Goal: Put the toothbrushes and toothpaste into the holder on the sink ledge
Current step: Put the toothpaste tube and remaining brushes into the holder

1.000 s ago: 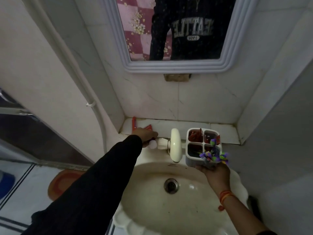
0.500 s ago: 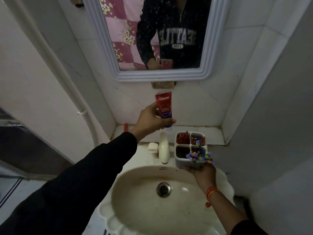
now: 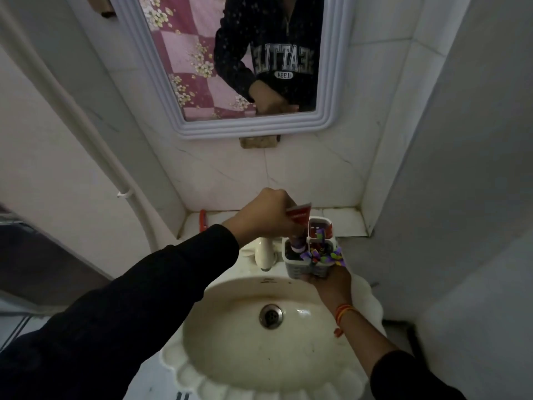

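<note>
A white four-compartment holder stands at the sink's back right rim, with purple decorations on its front. My right hand grips its lower front. My left hand holds a red toothpaste tube cap-down, its white cap inside the holder's front left compartment. A red toothbrush lies on the tiled ledge at the far left corner.
A white tap stands left of the holder. The oval basin with its drain lies below. A framed mirror hangs on the wall above. A white pipe runs down the left wall.
My left hand picked the toothpaste off the ledge, lifted it high, then brought it down cap-first into the holder. My right hand stayed on the holder.
</note>
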`<move>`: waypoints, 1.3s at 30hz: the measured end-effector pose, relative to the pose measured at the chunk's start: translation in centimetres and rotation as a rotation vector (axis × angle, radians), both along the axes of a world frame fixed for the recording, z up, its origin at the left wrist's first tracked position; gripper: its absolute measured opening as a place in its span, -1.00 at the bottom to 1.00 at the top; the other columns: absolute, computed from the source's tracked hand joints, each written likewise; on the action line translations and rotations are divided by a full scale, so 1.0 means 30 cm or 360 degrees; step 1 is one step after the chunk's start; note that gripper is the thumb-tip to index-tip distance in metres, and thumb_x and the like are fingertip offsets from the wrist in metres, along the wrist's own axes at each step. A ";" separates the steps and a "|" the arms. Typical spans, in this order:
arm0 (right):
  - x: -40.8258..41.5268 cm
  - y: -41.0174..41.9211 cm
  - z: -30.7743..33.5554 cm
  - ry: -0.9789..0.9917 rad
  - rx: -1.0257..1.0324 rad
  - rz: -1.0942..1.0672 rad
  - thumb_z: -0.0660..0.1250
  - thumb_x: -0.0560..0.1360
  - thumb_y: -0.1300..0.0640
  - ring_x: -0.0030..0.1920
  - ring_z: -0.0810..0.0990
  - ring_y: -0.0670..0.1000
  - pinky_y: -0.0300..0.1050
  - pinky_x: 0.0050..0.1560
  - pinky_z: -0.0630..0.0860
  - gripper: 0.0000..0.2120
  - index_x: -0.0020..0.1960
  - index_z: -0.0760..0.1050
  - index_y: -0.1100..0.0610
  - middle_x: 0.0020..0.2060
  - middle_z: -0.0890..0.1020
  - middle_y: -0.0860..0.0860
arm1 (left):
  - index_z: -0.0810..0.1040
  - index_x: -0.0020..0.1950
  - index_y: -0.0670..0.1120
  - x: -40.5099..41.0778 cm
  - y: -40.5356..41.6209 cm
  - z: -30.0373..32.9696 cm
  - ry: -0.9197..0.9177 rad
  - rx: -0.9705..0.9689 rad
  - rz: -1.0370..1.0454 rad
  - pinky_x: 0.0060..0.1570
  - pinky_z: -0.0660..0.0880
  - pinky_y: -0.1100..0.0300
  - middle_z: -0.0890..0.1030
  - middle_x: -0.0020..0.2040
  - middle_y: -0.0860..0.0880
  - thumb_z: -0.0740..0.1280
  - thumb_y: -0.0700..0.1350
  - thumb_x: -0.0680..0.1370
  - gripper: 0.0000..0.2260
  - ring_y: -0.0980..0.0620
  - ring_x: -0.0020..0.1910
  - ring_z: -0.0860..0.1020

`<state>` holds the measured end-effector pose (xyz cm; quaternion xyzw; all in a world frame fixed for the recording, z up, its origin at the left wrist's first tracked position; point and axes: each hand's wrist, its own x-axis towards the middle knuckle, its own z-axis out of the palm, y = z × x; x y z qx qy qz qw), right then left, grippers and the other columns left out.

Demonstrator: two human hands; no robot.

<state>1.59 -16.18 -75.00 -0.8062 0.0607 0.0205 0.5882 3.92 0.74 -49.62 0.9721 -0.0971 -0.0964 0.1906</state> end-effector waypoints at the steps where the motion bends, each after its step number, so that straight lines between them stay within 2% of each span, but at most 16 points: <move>1: 0.001 -0.001 0.001 0.0008 0.0007 0.0000 0.70 0.19 0.24 0.17 0.66 0.05 -0.65 -0.02 0.43 -0.37 0.23 0.61 0.27 0.09 0.72 0.11 | 0.73 -0.10 -0.11 -0.008 -0.008 -0.007 0.0002 0.0067 -0.0026 -0.26 0.55 0.13 0.68 -0.28 -0.02 0.54 0.03 0.39 -0.77 0.00 -0.24 0.65; 5: 0.001 0.004 0.005 -0.0001 0.0026 -0.0016 0.68 0.20 0.33 0.14 0.63 0.04 -0.69 -0.11 0.40 -0.38 0.23 0.60 0.32 0.08 0.70 0.14 | 0.66 -0.01 -0.13 -0.034 -0.049 -0.041 -0.0013 0.0387 -0.0144 -0.41 0.33 0.25 0.48 -0.32 0.00 0.46 -0.08 0.49 -0.85 -0.01 -0.34 0.51; 8: 0.004 0.007 0.001 -0.0022 -0.0017 -0.0016 0.70 0.19 0.26 0.12 0.63 -0.01 -0.71 -0.10 0.36 -0.38 0.21 0.62 0.29 0.04 0.71 0.08 | 0.64 0.02 -0.15 -0.042 -0.079 -0.061 -0.0042 0.0594 -0.0234 -0.46 0.32 0.21 0.57 -0.17 -0.10 0.40 -0.10 0.54 -0.86 -0.04 -0.34 0.48; 11: 0.004 0.006 0.004 -0.0016 -0.0065 -0.0009 0.70 0.18 0.23 0.10 0.61 -0.06 -0.73 -0.10 0.34 -0.36 0.22 0.62 0.26 0.03 0.70 0.05 | 0.62 0.06 -0.12 -0.052 -0.098 -0.089 -0.0175 0.0751 -0.0311 -0.38 0.37 0.15 0.56 -0.15 -0.09 0.37 -0.11 0.56 -0.87 -0.06 -0.31 0.48; 16: -0.002 0.005 0.015 -0.0020 -0.0076 -0.0024 0.70 0.18 0.25 0.09 0.62 -0.03 -0.72 -0.11 0.34 -0.40 0.19 0.63 0.26 -0.03 0.68 0.01 | 0.56 0.18 -0.16 -0.060 -0.108 -0.111 -0.0145 0.0857 -0.0356 -0.28 0.42 0.09 0.46 -0.15 -0.06 0.29 -0.09 0.62 -0.79 -0.05 -0.29 0.45; 19: -0.011 0.004 0.033 -0.0036 -0.0091 -0.0028 0.69 0.19 0.28 0.09 0.60 -0.07 -0.73 -0.11 0.32 -0.42 0.18 0.63 0.29 -0.02 0.68 0.02 | 0.61 0.12 -0.14 -0.039 -0.091 -0.068 -0.0052 0.0712 -0.0286 -0.30 0.46 0.09 0.53 -0.21 -0.06 0.33 -0.06 0.59 -0.81 -0.04 -0.32 0.49; 21: -0.012 0.001 0.033 -0.0045 -0.0101 -0.0021 0.70 0.19 0.28 0.12 0.60 -0.05 -0.68 0.00 0.39 -0.38 0.22 0.61 0.27 0.00 0.67 0.00 | 0.69 0.06 -0.13 -0.006 -0.049 -0.034 -0.0043 0.0486 -0.0246 -0.16 0.59 0.08 0.66 -0.18 -0.05 0.40 -0.07 0.56 -0.83 -0.03 -0.20 0.61; 23: -0.011 -0.002 0.033 -0.0040 -0.0098 -0.0016 0.71 0.17 0.25 0.16 0.62 -0.03 -0.32 0.21 0.55 -0.33 0.25 0.58 0.18 0.05 0.67 -0.03 | 0.77 0.02 -0.06 0.035 0.016 -0.017 -0.0096 0.0193 -0.0143 0.02 0.62 0.17 0.76 -0.08 0.02 0.48 -0.07 0.51 -0.86 0.07 -0.09 0.68; 25: -0.015 -0.004 0.033 -0.0037 -0.0065 -0.0025 0.71 0.15 0.22 0.19 0.62 -0.02 -0.01 0.27 0.56 -0.29 0.25 0.56 0.09 0.09 0.68 -0.03 | 0.78 0.01 -0.04 0.065 0.090 -0.027 -0.0127 -0.0052 0.0037 0.07 0.59 0.26 0.77 -0.03 0.04 0.50 -0.07 0.49 -0.86 0.14 -0.06 0.69; 29: -0.031 0.011 0.069 -0.0042 -0.0091 -0.0022 0.72 0.18 0.17 0.22 0.60 0.02 -0.15 0.26 0.44 -0.29 0.28 0.58 0.19 0.15 0.69 0.08 | 0.77 -0.04 -0.15 0.097 0.260 -0.121 -0.0045 -0.0297 0.0590 -0.09 0.67 0.21 0.75 -0.21 -0.06 0.48 -0.16 0.49 -0.89 0.07 -0.27 0.70; 31: -0.031 0.003 0.066 -0.0061 -0.0114 -0.0007 0.72 0.19 0.17 0.25 0.61 0.08 -0.21 0.25 0.41 -0.29 0.29 0.58 0.25 0.17 0.70 0.13 | 0.74 -0.06 -0.21 0.107 0.364 -0.200 0.0035 -0.0280 0.0849 -0.10 0.70 0.12 0.74 -0.21 -0.13 0.44 -0.22 0.48 -0.89 -0.03 -0.25 0.73; 33: -0.028 -0.004 0.055 -0.0067 -0.0092 0.0030 0.73 0.13 -0.03 0.28 0.62 0.11 -0.18 0.29 0.47 -0.17 0.30 0.58 0.25 0.19 0.69 0.13 | 0.70 -0.08 -0.28 0.121 0.461 -0.286 0.0106 -0.0195 0.1026 -0.11 0.69 0.04 0.74 -0.16 -0.20 0.39 -0.25 0.44 -0.86 -0.15 -0.18 0.73; 35: -0.017 -0.016 0.031 -0.0095 -0.0078 0.0070 0.60 0.01 -0.44 0.27 0.63 0.07 0.03 0.34 0.54 0.02 0.28 0.61 0.18 0.17 0.71 0.06 | 0.64 -0.07 -0.27 0.120 0.523 -0.339 0.0171 -0.0002 0.1102 -0.18 0.57 0.16 0.72 -0.11 -0.18 0.38 -0.21 0.44 -0.85 -0.16 -0.17 0.67; 36: -0.009 -0.022 0.010 -0.0086 -0.0067 0.0078 0.51 -0.03 -0.55 0.25 0.64 0.06 0.11 0.33 0.55 0.07 0.25 0.63 0.17 0.15 0.72 0.04 | 0.64 0.01 -0.25 0.118 0.544 -0.361 0.0197 0.0070 0.1114 -0.19 0.49 0.18 0.69 -0.09 -0.17 0.37 -0.20 0.46 -0.82 -0.16 -0.13 0.65; 38: 0.001 -0.034 -0.015 -0.0051 -0.0043 0.0064 0.48 -0.06 -0.58 0.22 0.66 0.05 0.16 0.32 0.56 0.08 0.21 0.65 0.16 0.11 0.73 0.03 | 0.63 0.13 -0.25 0.117 0.572 -0.406 0.0251 0.0101 0.1153 -0.18 0.48 0.18 0.70 -0.08 -0.15 0.36 -0.18 0.50 -0.75 -0.13 -0.10 0.68; 39: 0.005 -0.037 -0.024 -0.0037 -0.0026 0.0070 0.52 -0.06 -0.55 0.22 0.66 0.04 0.17 0.32 0.56 0.05 0.20 0.65 0.15 0.11 0.73 0.01 | 0.62 0.17 -0.25 0.115 0.580 -0.426 0.0288 0.0106 0.1194 -0.19 0.50 0.19 0.69 -0.15 -0.11 0.36 -0.16 0.51 -0.72 -0.07 -0.19 0.68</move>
